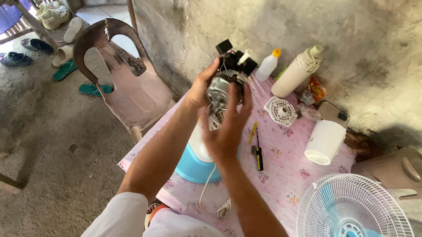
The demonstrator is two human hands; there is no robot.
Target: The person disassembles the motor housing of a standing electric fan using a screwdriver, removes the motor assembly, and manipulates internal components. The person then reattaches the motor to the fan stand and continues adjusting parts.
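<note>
**Two Hands Hold a Fan Motor Over the Table**

On the far left, sandals (84, 87) lie on the floor. Next comes a broken brown plastic chair (129, 84) by the table's edge.

In the middle, the left hand (201, 88) wraps its fingers around the side of a fan motor (224, 85). The motor is up in the air, above the blue and white fan base (196, 162). The right hand (228, 131) is in front of the motor with its fingers spread open; I cannot tell if it touches the motor. A white cord (208, 188) hangs down to the pink flowered tablecloth (278, 180).

Only one hand grips the motor, so it might slip and fall on the base. The thin wires on it might snag on a finger and pull loose.

Further right lie a screwdriver (258, 152), a small white grille (280, 111), two bottles (281, 68) and a white cup-shaped cover (324, 142). At the far right stands the round fan cage with blue blades (355, 232).
</note>
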